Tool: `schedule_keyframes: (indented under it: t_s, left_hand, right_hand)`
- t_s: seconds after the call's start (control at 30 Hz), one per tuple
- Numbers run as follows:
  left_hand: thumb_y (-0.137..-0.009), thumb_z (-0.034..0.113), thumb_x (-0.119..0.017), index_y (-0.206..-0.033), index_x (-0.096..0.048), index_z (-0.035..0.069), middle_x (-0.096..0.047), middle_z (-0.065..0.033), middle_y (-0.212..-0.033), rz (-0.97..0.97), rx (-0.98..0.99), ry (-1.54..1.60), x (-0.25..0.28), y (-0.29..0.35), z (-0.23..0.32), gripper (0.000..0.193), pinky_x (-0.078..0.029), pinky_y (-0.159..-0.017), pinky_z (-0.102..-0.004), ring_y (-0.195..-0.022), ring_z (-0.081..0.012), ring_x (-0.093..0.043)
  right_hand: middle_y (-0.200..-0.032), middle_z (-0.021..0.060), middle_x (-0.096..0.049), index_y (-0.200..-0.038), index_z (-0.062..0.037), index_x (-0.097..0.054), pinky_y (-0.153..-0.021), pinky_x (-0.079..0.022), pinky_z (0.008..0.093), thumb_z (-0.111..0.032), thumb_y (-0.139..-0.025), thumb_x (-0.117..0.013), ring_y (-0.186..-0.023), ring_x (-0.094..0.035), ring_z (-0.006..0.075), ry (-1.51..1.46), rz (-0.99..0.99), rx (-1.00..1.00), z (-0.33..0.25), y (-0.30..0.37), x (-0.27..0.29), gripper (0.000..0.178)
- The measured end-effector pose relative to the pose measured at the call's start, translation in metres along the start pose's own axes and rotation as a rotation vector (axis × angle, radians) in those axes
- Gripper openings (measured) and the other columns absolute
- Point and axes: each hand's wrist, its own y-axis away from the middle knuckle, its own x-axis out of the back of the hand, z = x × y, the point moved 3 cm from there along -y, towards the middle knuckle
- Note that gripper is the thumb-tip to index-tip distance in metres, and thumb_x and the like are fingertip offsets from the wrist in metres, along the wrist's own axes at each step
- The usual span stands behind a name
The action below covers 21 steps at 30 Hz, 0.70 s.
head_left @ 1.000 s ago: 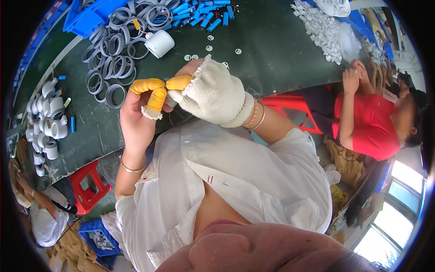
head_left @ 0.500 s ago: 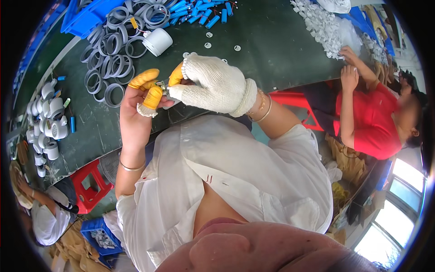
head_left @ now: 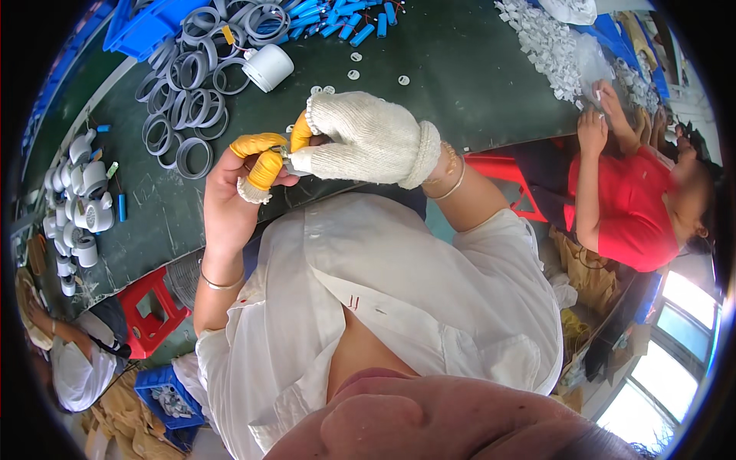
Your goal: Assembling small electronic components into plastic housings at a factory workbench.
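Observation:
My left hand [head_left: 236, 184] has yellow covers on its thumb and a finger, which pinch a small metallic part [head_left: 282, 152]. A white knit glove covers my right hand [head_left: 360, 138], with a yellow-tipped finger curled at the same part. Its gloved thumb presses in from the other side, so the two hands meet over the part. Fingers hide most of the piece, and a pale flat edge shows below them. Beyond my hands a white cylindrical housing [head_left: 270, 67] lies among grey rings [head_left: 195, 157] on the dark green table [head_left: 460, 84].
Blue wired cylinders [head_left: 337, 17] lie at the far edge beside a blue bin [head_left: 149, 31]. Several small white discs [head_left: 353, 75] are scattered ahead. White-grey housings [head_left: 96, 215] cluster at left. A pile of white pieces [head_left: 540, 50] lies far right, near a person in red [head_left: 625, 199].
My left yellow-covered fingers have come down and closed round the metallic part. My right hand has shifted slightly right. The person in red has moved a hand at the white pile.

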Motion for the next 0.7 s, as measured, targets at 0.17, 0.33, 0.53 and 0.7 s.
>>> schedule_keyframes:
  t_s: [0.17,0.33,0.53,0.7]
  left_hand:
    - [-0.095,0.006,-0.059,-0.115,-0.057,-0.003,-0.066,-0.0103,-0.102,-0.020,0.000,-0.033,-0.003,0.002,0.003,0.022,-0.056,-0.078,-0.0290,-0.085,-0.0171,-0.067]
    - [-0.094,0.003,-0.060,-0.114,-0.057,-0.003,-0.066,-0.0102,-0.102,-0.043,-0.016,-0.056,-0.008,0.002,0.006,0.021,-0.056,-0.078,-0.0288,-0.085,-0.0171,-0.067]
    - [-0.094,0.005,-0.061,-0.113,-0.057,-0.002,-0.067,-0.0092,-0.100,-0.017,-0.058,-0.155,-0.009,0.004,0.006,0.021,-0.055,-0.077,-0.0272,-0.084,-0.0159,-0.068]
    - [-0.094,0.005,-0.061,-0.114,-0.056,-0.001,-0.067,-0.0094,-0.099,0.110,-0.179,-0.092,-0.011,0.007,-0.002,0.021,-0.054,-0.076,-0.0260,-0.084,-0.0156,-0.068]
  right_hand:
    - [-0.077,0.0133,-0.055,-0.088,-0.0018,-0.062,-0.061,-0.044,0.0384,-0.030,-0.083,-0.071,-0.068,-0.057,0.0315,-0.005,-0.046,0.000,-0.001,-0.002,0.005,0.030]
    - [-0.078,0.0131,-0.056,-0.087,-0.0021,-0.061,-0.062,-0.045,0.0379,-0.029,-0.082,-0.071,-0.069,-0.058,0.0311,0.031,-0.097,-0.015,0.000,-0.003,0.006,0.029]
    - [-0.078,0.0129,-0.057,-0.086,-0.0024,-0.061,-0.062,-0.046,0.0377,-0.027,-0.081,-0.072,-0.070,-0.059,0.0300,0.046,-0.112,-0.024,-0.003,-0.004,0.004,0.028]
    - [-0.076,0.0112,-0.059,-0.081,-0.0053,-0.061,-0.059,-0.047,0.0385,-0.028,-0.079,-0.072,-0.067,-0.060,0.0294,0.214,0.220,-0.011,-0.014,0.004,-0.009,0.025]
